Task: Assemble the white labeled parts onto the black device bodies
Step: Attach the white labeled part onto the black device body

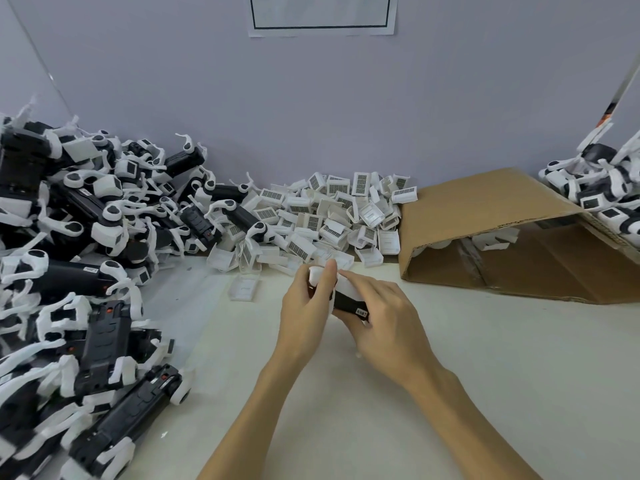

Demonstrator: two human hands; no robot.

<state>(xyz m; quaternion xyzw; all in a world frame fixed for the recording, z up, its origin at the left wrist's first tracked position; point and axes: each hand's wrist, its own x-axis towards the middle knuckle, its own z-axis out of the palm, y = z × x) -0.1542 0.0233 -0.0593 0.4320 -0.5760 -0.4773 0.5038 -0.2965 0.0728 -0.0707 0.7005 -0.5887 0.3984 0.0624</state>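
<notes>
Our left hand (306, 299) and right hand (384, 313) both clench the black device body (349, 304) above the desk (450, 375); we seat the white part (317, 273) squarely (label hidden) atop the grip.

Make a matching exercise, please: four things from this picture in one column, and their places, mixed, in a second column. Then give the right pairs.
Things
1. black device body
2. cardboard box
3. pile of white labeled parts
4. paper sheet

Places
A. on the wall, at the top
B. lying on its side, to the right on the table
C. against the wall, behind the hands
D. held between the left hand and the right hand

Pairs: 1-D, 2-B, 3-C, 4-A
</notes>
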